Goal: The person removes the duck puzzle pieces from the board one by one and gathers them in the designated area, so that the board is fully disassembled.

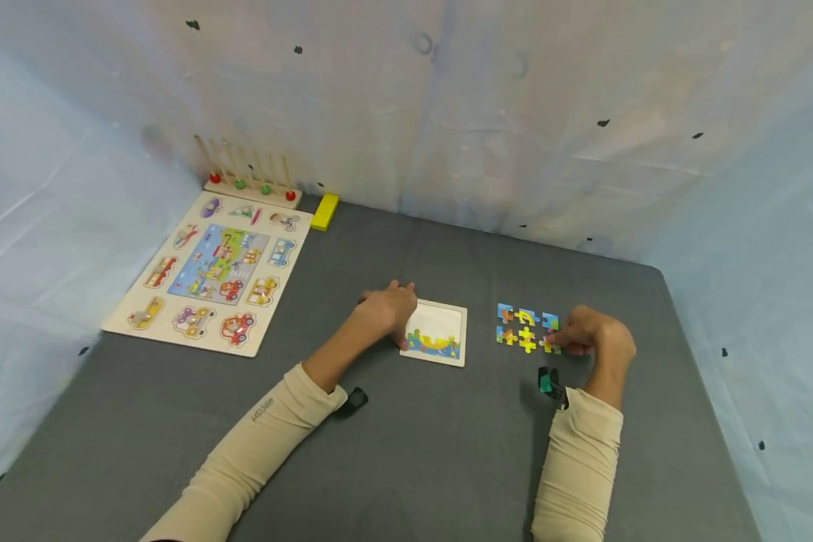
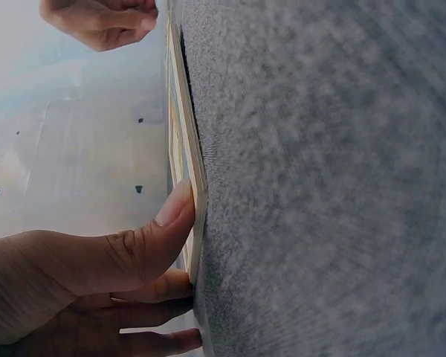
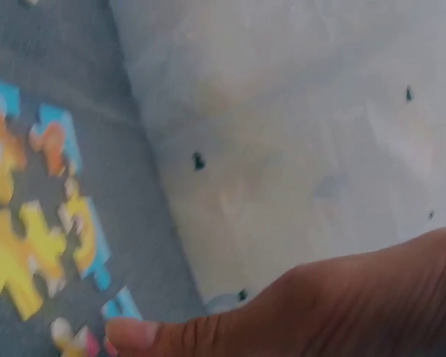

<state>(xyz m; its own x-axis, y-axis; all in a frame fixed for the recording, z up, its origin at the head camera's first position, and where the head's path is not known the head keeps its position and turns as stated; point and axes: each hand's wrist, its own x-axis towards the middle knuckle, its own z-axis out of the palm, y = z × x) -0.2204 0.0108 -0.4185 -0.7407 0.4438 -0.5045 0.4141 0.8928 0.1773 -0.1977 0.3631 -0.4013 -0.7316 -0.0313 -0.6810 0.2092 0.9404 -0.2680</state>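
My left hand (image 1: 386, 310) holds a small wooden jigsaw tray (image 1: 440, 312) by its left side. Its thumb (image 2: 175, 212) presses the near corner, while the other fingers reach around toward the far corner. Fitted pieces (image 1: 433, 345) with yellow, blue and green print fill the tray's near part; bare wood shows above them. To the right, several loose jigsaw pieces (image 1: 527, 339) lie in two rows. My right hand (image 1: 592, 335) reaches in from the right, a fingertip at the near-right jigsaw piece (image 1: 551, 348) and partly covering it; I cannot tell whether it pinches it.
A large wooden vehicle puzzle board (image 1: 284, 290) lies at the left of the grey table (image 1: 433, 452). Behind it stands a pegged wooden base (image 1: 254, 192) with red and green beads, next to a yellow block (image 1: 325, 212). Plastic sheeting (image 1: 488, 113) rises at the table's back.
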